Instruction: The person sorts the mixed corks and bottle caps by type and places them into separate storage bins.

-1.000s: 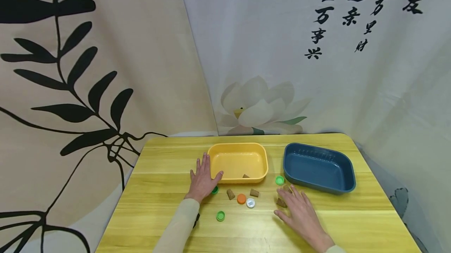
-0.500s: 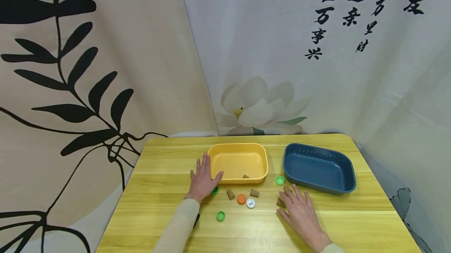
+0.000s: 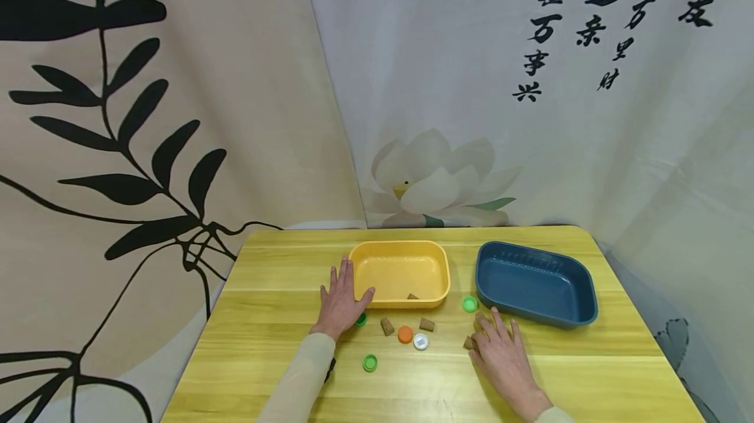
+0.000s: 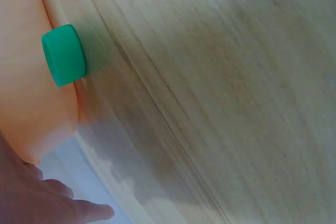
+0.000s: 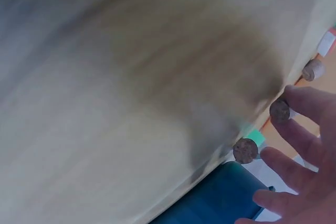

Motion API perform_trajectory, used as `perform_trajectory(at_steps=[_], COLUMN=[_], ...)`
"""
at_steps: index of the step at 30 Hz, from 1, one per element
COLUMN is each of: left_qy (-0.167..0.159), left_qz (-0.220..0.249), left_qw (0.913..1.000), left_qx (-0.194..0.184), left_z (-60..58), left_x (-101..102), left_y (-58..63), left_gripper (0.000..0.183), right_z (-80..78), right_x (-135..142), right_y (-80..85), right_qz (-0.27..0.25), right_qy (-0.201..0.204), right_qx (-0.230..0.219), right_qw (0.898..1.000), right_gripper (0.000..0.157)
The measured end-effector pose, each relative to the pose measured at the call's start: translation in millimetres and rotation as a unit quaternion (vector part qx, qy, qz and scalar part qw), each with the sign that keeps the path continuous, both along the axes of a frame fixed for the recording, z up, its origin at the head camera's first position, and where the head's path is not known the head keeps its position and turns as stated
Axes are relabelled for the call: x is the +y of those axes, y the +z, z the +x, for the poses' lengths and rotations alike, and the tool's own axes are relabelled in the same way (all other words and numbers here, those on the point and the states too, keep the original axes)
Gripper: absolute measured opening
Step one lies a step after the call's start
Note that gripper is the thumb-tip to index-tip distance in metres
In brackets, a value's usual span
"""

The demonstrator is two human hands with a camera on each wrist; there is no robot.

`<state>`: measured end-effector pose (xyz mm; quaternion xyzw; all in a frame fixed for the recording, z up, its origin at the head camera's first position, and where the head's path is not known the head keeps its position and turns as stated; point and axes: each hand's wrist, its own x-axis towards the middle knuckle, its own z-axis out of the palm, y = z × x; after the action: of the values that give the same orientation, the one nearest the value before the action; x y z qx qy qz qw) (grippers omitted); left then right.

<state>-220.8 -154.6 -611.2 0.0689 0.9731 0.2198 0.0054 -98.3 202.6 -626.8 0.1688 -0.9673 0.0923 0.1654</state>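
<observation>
My right hand [image 3: 503, 356] is low over the table at the right, thumb and index finger on either side of a cork [image 5: 280, 109] and pinching it. A second cork [image 5: 245, 151] stands close to the middle fingertip in the right wrist view; the fingers hide it in the head view. At the left, my left hand [image 3: 340, 305] rests with spread straight fingers against the left side of the yellow tray [image 3: 437, 272]. One cork [image 3: 412, 296] lies inside that tray. Beside the left thumb is a green bottle cap [image 4: 65, 54], partly covered in the head view.
Between the hands lie two corks, an orange cap [image 3: 405, 334] and a white cap [image 3: 421, 342]. Another green cap [image 3: 370, 363] is nearer the front, and one more green cap [image 3: 469, 304] sits by the blue tray [image 3: 542, 315]. A printed cloth hangs behind the table.
The right hand has shifted slightly right, its thumb and index finger closing in on the cork. Its fingers now cover the farther cork. The left hand stays at the yellow tray.
</observation>
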Motion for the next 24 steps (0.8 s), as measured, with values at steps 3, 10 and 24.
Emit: perform_trajectory(at_steps=[3,10,24], left_qy=[0.001,0.000,-0.003], left_qz=[0.006,0.003,0.006], left_qw=[1.0000,1.0000,0.9999], left_qx=[0.007,0.007,0.010], left_z=[0.3,1.1,1.3], left_x=[1,1,0], left_y=[-0.2,1.7,2.4], left_gripper=[0.096,0.096,0.096], right_z=[0.4,-0.3,-8.8], right_x=[-1,-3,-22], right_y=[3.1,9.2,27.5], right_qz=[0.001,0.005,-0.074], right_qy=[-0.003,-0.004,-0.004], right_qx=[-0.003,0.009,0.037], right_qw=[1.000,1.000,0.997], right_gripper=[0.025,0.027,0.027])
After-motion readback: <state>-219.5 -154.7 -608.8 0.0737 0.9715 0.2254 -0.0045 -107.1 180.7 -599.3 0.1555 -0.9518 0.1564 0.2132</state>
